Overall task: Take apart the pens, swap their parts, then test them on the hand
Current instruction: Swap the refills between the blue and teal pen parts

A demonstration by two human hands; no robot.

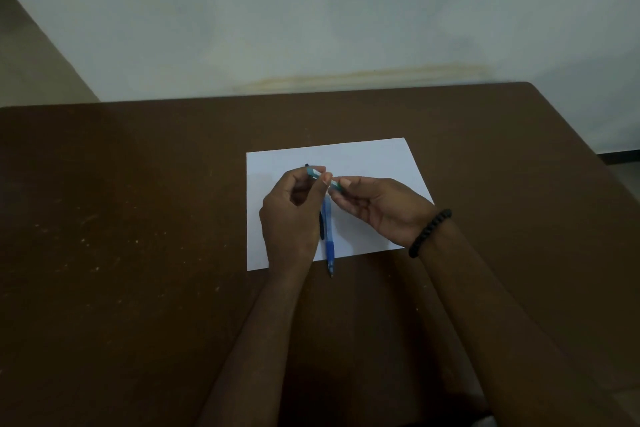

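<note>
I hold a teal pen (pixel 319 175) level above the white paper (pixel 367 163). My left hand (pixel 292 215) pinches its left end, where a dark tip sticks out. My right hand (pixel 377 208) pinches its right end; a black bead bracelet (pixel 429 232) circles that wrist. A blue pen (pixel 329 243) lies on the paper below my hands, its tip pointing toward me past the paper's near edge. Beside it a dark pen (pixel 321 227) shows only partly, the rest hidden by my left hand.
The paper lies on a brown table (pixel 138 218) that runs up to a pale wall (pixel 311 10) at the back. The table's right edge slants down at the far right, with floor beyond it.
</note>
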